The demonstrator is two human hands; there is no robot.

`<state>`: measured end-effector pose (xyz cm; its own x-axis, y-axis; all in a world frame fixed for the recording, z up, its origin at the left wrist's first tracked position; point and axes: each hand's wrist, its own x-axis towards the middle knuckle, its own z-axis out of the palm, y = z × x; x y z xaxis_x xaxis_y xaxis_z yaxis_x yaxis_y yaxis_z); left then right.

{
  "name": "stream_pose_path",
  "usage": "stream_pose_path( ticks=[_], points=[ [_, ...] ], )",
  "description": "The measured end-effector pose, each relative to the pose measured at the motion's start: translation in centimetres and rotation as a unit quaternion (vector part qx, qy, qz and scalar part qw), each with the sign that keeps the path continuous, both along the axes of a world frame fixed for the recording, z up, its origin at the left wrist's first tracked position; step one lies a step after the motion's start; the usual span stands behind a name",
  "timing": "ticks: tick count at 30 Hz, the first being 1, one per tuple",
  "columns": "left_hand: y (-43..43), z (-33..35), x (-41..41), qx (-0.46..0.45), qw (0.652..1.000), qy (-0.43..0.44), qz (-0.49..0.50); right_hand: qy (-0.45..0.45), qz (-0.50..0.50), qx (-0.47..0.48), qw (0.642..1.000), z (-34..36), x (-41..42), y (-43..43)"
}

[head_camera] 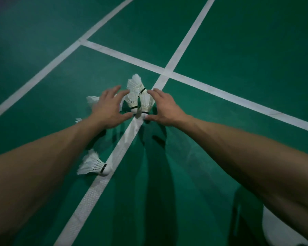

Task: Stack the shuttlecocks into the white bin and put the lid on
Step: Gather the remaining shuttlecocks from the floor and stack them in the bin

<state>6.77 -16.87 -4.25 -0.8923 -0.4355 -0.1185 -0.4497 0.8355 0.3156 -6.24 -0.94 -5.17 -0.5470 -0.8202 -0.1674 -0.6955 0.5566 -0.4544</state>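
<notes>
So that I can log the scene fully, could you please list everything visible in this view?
clustered shuttlecocks: three, white with black-banded corks, centre of view
lone shuttlecock: one, white, on its side, lower left
hidden shuttlecock: one, white, left of the cluster, mostly covered
court floor: one, green, throughout
court lines: several, white, crossing the floor
white object: one, bottom right, cut off, unidentifiable
left hand: one, fingers spread, left of the cluster
right hand: one, fingers spread, right of the cluster

- Where is the camera?
- On the person's head, looking forward and down at the floor [238, 50].
- Is it close?
- Yes. The left hand [108, 110] and right hand [164, 110] are near, mid-view.
</notes>
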Motion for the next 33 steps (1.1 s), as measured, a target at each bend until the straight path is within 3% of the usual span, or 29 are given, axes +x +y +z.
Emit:
stream_pose_path(
  ticks=[4, 7, 12, 16, 19, 28, 33],
  points=[
    [0.4, -0.6, -1.7, 0.002, 0.997, -0.074, -0.039, -0.028, -0.046, -0.013, 0.998, -0.5, -0.4, 0.0],
    [1.5, -1.0, -1.7, 0.024, 0.999, -0.016, 0.039, -0.076, -0.050, -0.004, 0.996, -0.8, -0.3, 1.4],
    [2.5, -0.8, -1.4, 0.139, 0.975, 0.075, 0.156, -0.101, -0.057, -0.007, 0.993, -0.6, -0.4, 3.2],
    [3.0, -0.9, -1.2, 0.124, 0.947, 0.167, 0.244, -0.108, -0.073, -0.013, 0.991, 0.1, -0.9, 3.9],
    [2.8, -0.9, -1.2, 0.124, 0.935, 0.148, 0.298, -0.104, -0.078, -0.018, 0.991, 0.4, -1.2, 4.3],
    [0.1, -1.1, -1.9, 0.195, 0.955, 0.011, 0.223, -0.100, -0.068, -0.011, 0.993, 0.1, -1.1, 4.5],
    [1.2, -0.1, -3.4, 0.214, 0.956, 0.037, 0.196, -0.112, -0.071, -0.006, 0.991, 0.2, -1.3, 4.8]
  ],
)
